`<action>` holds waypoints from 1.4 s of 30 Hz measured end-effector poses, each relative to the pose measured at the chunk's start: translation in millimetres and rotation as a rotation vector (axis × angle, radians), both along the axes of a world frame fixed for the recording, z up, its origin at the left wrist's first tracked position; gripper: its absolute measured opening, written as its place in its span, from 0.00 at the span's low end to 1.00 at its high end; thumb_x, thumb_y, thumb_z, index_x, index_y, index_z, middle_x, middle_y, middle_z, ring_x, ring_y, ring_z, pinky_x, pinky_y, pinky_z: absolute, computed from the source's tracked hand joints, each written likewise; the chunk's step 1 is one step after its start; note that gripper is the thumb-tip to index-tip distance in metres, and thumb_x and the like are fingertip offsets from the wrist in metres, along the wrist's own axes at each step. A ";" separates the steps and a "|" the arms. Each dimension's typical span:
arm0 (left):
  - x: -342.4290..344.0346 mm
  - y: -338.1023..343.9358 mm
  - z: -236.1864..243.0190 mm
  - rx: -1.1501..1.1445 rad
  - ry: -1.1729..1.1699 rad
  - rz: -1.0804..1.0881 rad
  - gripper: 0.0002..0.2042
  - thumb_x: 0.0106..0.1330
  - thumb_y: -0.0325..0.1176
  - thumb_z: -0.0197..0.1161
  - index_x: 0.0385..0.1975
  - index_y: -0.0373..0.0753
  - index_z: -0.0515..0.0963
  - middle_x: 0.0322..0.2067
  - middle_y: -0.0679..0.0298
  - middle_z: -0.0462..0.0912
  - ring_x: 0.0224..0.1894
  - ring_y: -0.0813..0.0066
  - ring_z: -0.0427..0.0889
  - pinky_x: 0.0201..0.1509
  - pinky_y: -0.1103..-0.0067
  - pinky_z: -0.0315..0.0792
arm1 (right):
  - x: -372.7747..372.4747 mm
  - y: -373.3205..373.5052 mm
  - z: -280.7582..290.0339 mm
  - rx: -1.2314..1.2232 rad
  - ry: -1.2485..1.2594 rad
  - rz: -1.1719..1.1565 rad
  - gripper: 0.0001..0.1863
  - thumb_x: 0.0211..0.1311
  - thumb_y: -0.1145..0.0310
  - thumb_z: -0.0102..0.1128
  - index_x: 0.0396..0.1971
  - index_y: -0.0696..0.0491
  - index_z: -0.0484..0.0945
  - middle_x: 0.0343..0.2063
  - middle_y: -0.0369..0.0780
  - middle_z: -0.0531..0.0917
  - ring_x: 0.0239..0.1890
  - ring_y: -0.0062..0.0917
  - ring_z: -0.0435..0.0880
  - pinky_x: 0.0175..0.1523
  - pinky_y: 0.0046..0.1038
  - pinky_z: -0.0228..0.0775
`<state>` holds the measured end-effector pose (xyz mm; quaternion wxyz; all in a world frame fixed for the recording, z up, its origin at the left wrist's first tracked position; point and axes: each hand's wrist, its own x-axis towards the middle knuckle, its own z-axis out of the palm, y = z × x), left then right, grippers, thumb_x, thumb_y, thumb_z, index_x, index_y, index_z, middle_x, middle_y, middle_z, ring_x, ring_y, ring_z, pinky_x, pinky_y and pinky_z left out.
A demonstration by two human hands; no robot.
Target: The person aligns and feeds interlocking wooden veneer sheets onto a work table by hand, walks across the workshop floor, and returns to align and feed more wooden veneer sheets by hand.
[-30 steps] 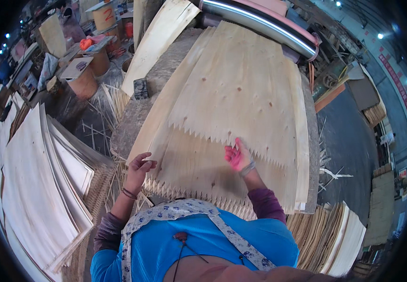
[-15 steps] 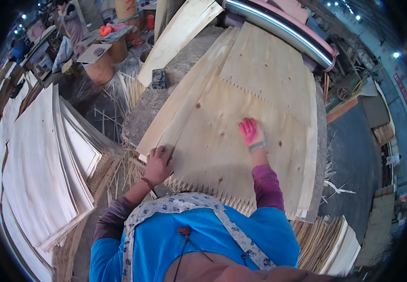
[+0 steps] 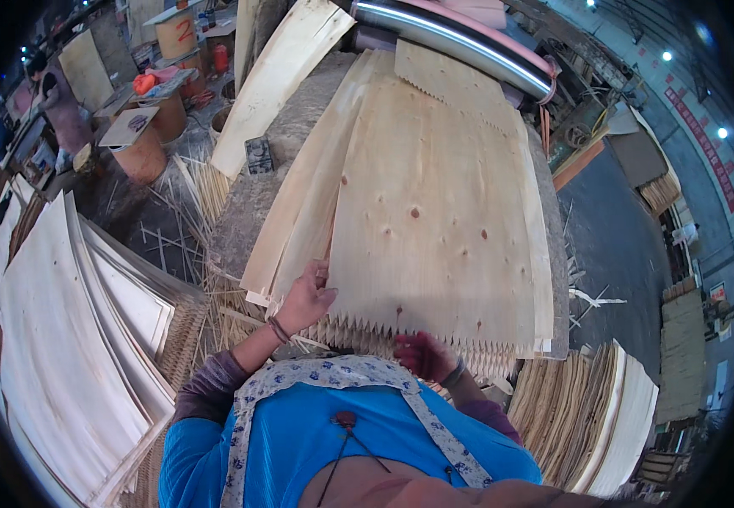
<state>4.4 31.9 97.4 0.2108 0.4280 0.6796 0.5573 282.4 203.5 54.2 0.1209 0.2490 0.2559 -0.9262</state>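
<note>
A wide pale wood veneer sheet (image 3: 435,195) with knots and a toothed near edge lies before me. My left hand (image 3: 303,300) rests at its left edge, thumb apart from the bent fingers, with nothing seen in its grasp. Beside that hand, narrower veneer strips (image 3: 303,186) fan out under the sheet. My right hand (image 3: 426,356) is at the toothed near edge, close to my body; it is dim and smeared, so its grip is unclear. Farther up, a second veneer sheet (image 3: 447,76) with a toothed edge lies near a long shiny roller (image 3: 460,46).
Stacked veneer sheets (image 3: 71,339) stand at my left, and another veneer stack (image 3: 596,415) at lower right. A dark block (image 3: 259,156) sits on the worktable's (image 3: 286,127) left side. Thin offcuts (image 3: 202,190) litter the floor there. Another person (image 3: 66,110) is far left.
My right hand has come off the sheet's middle and back to its near edge. The veneer's toothed seam now lies nearer the roller. My left hand's fingers have loosened, and the view has shifted.
</note>
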 end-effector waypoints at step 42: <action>-41.5 -48.9 -71.9 -0.277 0.452 0.441 0.25 0.48 0.28 0.58 0.50 0.36 0.67 0.48 0.48 0.70 0.52 0.52 0.67 0.56 0.69 0.61 | -169.9 160.6 -58.5 0.270 0.278 -0.589 0.21 0.58 0.59 0.52 0.50 0.48 0.64 0.47 0.44 0.72 0.50 0.35 0.71 0.53 0.39 0.64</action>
